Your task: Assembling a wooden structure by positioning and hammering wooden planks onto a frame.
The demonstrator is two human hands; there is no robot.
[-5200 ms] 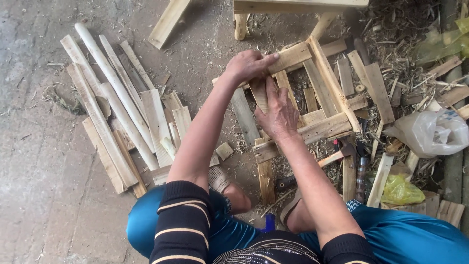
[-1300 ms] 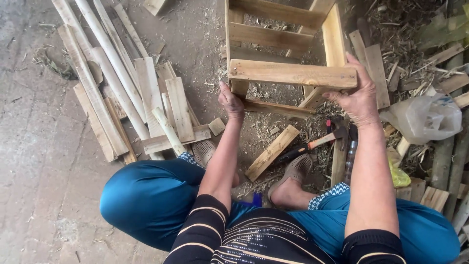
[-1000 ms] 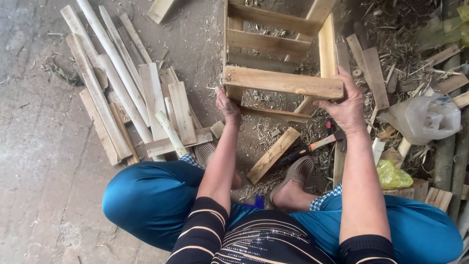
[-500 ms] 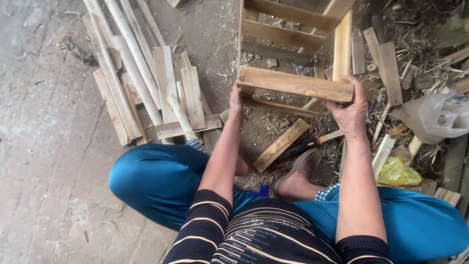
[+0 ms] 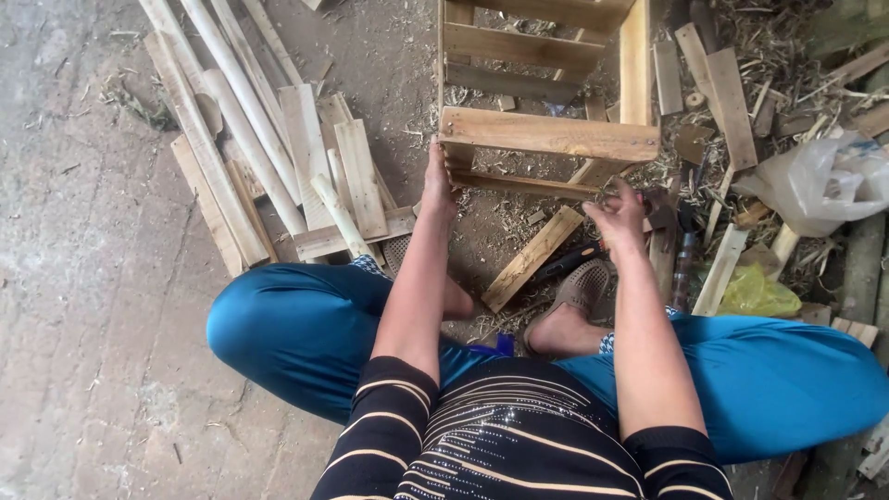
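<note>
Both arms reach forward and down from the shoulders, each in a dark sleeve with thin pale stripes that ends above the elbow, the forearms bare. The left arm is nearly straight, its wrist extended, and the left hand (image 5: 438, 190) stands upright with the fingers pointing away from the body, pressed flat and close together. The right arm bends a little at the elbow and angles inward. The right hand (image 5: 619, 211) is lower and nearer the body than the left, its fingers loosely curled and spread, the back of the hand facing up.
</note>
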